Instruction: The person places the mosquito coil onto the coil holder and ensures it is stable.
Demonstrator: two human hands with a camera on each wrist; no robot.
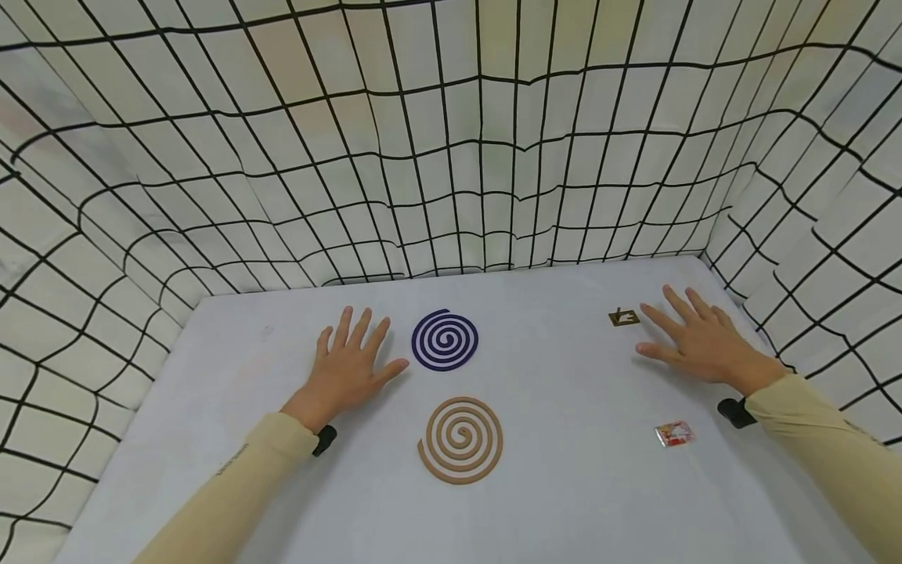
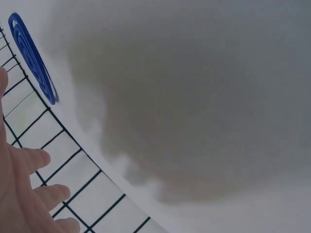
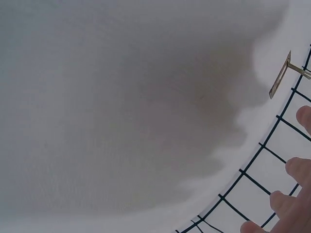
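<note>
My left hand hovers over the white table with fingers spread, its thumb just left of a dark blue spiral mosquito coil. That coil shows edge-on in the left wrist view. Nearer me lies a tan spiral coil. At the right, my right hand is also spread and holds nothing. Close to its index fingertip is a small brass-coloured metal stand, a flat plate with a raised prong. The stand appears at the edge of the right wrist view. A small red-and-white packet lies below that hand.
A white cloth wall with black netting rises behind the table and along both sides. The white tabletop carries these few things, spaced apart. Each wrist wears a dark device under a beige sleeve.
</note>
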